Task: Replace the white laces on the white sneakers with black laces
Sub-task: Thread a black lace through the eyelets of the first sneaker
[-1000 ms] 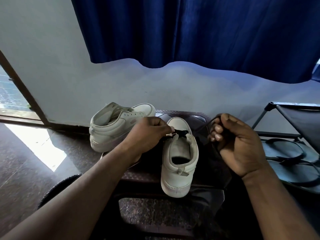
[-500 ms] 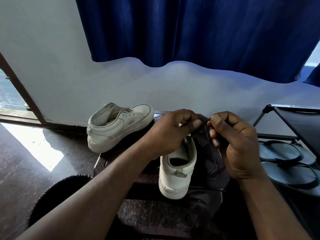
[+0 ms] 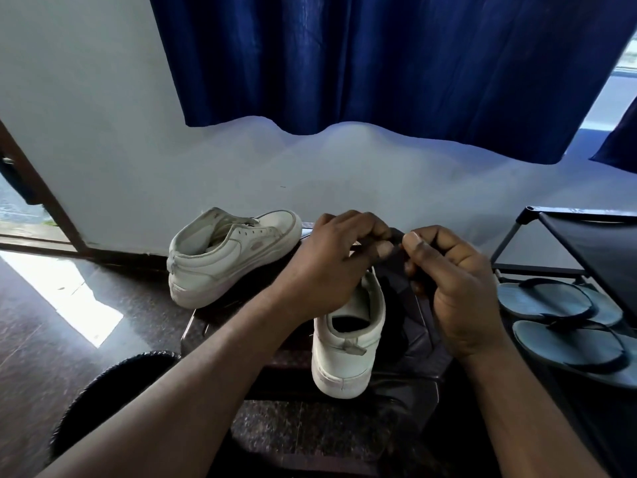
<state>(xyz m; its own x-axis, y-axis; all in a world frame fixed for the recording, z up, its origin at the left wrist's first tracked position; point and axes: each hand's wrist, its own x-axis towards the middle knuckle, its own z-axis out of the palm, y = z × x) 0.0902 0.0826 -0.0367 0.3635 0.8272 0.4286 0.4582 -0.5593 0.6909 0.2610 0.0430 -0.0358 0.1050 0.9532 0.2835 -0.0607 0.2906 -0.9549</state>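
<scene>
Two white sneakers sit on a dark stool [image 3: 418, 343] in the head view, the only view there is. The near sneaker [image 3: 348, 343] stands upright with its heel toward the camera, and its front is hidden under the left hand [image 3: 331, 267]. The far sneaker [image 3: 234, 253] rests at the stool's back left corner, tilted, with its toe pointing right along the wall [image 3: 103, 132].

Both hands meet just above the near sneaker's front. The left hand's fingers are curled, and its thumb and forefinger pinch a black lace [image 3: 397, 238]. The right hand [image 3: 455, 291] faces it, fingers bent in, pinching the same lace from the other side, so the fingertips of the two hands almost touch. Only a short dark piece of lace shows between them; where the rest runs cannot be told against the dark stool.

A blue curtain [image 3: 379, 63] hangs above. A pair of flip-flops [image 3: 551, 305] lies on a low rack [image 3: 586, 236] to the right. A dark round mat [image 3: 113, 391] lies on the floor at lower left.
</scene>
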